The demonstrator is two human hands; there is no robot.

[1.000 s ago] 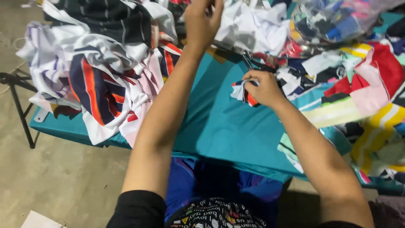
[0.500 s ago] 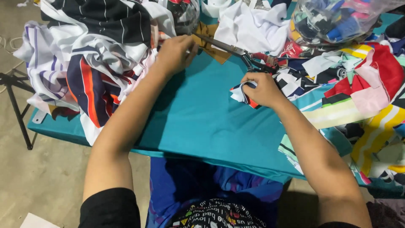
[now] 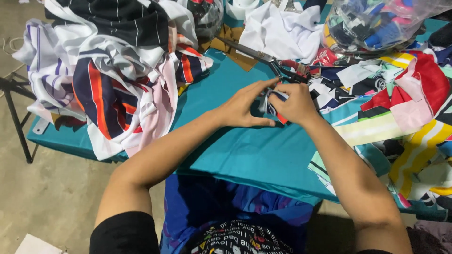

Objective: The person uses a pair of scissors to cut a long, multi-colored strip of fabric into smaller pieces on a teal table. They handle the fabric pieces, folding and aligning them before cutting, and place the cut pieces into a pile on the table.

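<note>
Both hands meet at the middle of the table covered in teal cloth (image 3: 245, 155). Between them sits a small folded scrap of white fabric with dark blue and red edges (image 3: 272, 104), lying on the cloth just in front of the person. The right hand (image 3: 295, 103) is curled over the scrap, fingers bent and closed on its right side. The left hand (image 3: 246, 106) lies flatter, palm down on the cloth, with its long fingers stretched toward the right hand and the fingertips touching the scrap's upper edge. The scrap is mostly hidden by the fingers; its long axis seems to run from far to near, with a red tip pointing toward the person, though the view is too covered to be sure.

Just beyond the hands lie large metal scissors with red-wrapped handles (image 3: 278, 63), blades pointing up and left, handles near the right hand. To the left sits a heap of striped white, navy, orange and pink garments (image 3: 113, 80). To the right spreads a pile of mixed coloured fabric offcuts in red, yellow, pink and green (image 3: 405, 117). At the far right stands a clear plastic bag stuffed with bright cloth pieces (image 3: 376, 23).
</note>
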